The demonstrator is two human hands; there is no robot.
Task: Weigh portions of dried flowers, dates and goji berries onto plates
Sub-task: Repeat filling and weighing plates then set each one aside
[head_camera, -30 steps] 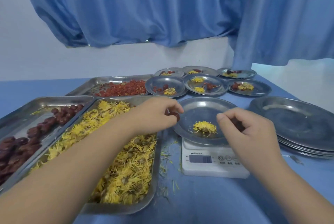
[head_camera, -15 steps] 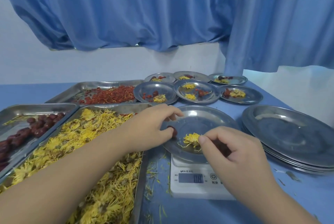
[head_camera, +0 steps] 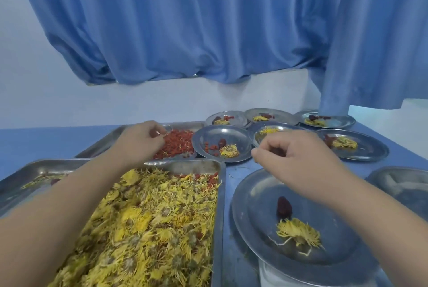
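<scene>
The coming move is judged to turn on a single diagonal. The goji berries (head_camera: pixel 178 145) lie in a tray (head_camera: pixel 99 147) toward the far edge of the table (head_camera: pixel 46 138), beyond the tray of dried flowers (head_camera: pixel 150 228). The plate being filled (head_camera: pixel 243 217) sits on the scale (head_camera: pixel 268 272) at the near edge, to the right. The berries must therefore be carried back toward the body and rightward, across the far right corner of the flower tray.

The left hand (head_camera: pixel 139 140) is much the nearer to the berries. It is placed over their left side with the fingertips drawn together in a pinch, and a small bit appears to be nipped between them.

The right hand (head_camera: pixel 298 159) is held above the far rim of the plate with its fingers curled. A dark piece (head_camera: pixel 278 152), taken to be a date, is glimpsed inside the curl.

On the plate one date (head_camera: pixel 284 208) is set upright, its long axis pointing away from the body, just beyond a single flower (head_camera: pixel 298 233). No berries are seen there yet. Filled plates (head_camera: pixel 208 136) are ranged along the far edge.
</scene>
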